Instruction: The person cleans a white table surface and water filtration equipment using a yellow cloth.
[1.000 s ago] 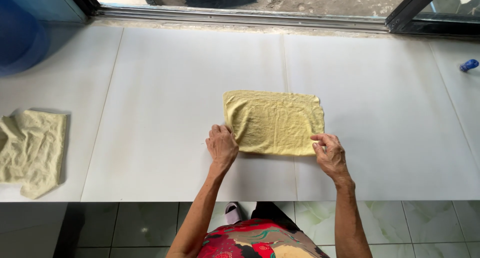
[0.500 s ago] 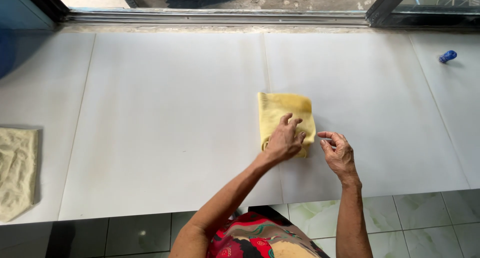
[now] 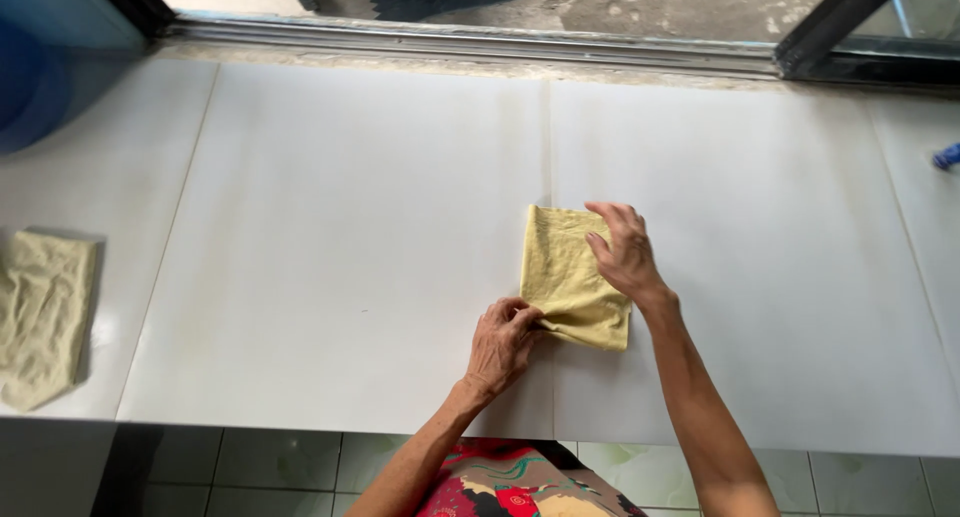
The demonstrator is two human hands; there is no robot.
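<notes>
Now the yellow cloth lies folded on the white tabletop, a little right of the middle and near the front edge, just to the right of a thin seam that runs across the surface. It has the shape of an upright rectangle, a bit tilted, with the lower right corner pointing toward the person. Its colour is a pale mustard yellow, and the fabric looks soft and thin, with many small wrinkles and a doubled edge along the bottom. The left hand pinches the lower left corner of the cloth between thumb and fingers, so it is grasping the fabric. The right hand rests flat on the right side of the cloth with spread fingers; it presses down and clasps nothing. Far to the left, well apart from the hands, a second crumpled cloth of a paler cream tone lies at the table's edge. At the far right edge a small blue object is partly visible.
</notes>
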